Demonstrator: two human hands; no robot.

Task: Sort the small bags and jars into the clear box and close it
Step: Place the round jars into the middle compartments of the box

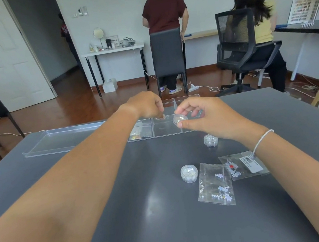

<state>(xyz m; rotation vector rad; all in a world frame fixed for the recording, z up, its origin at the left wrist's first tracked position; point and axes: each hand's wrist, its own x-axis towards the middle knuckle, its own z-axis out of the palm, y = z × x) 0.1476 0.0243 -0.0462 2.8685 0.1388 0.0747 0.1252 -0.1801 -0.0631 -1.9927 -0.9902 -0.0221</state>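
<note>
At a grey table (103,192), a person sorts craft supplies into a clear box (166,129), its detached lid (59,140) lying flat to the left of it. The leftmost compartment of the box already holds a few small bags (140,132). The left hand (145,105) reaches over the box's near-centre compartment, fingers curled down and pinched close together; what, if anything, they hold cannot be told, though a small pinkish item shows at the fingertips. To its right, the right hand (202,118) pinches a small round held jar (179,119) between thumb and fingers, suspended over a middle compartment of the box. The step in hand appears to be placing this jar; the next move likely calls for lowering it into the compartment and releasing it. Still on the table in front of the box are a second jar (210,140) near the right wrist, a third jar (189,173) nearer the camera, and, right of that, two small bags of beads (215,185), the farther-right labelled bag (243,165) bearing a white barcode sticker whose print is too small to read. A thin bracelet (262,140) circles the right wrist.
</note>
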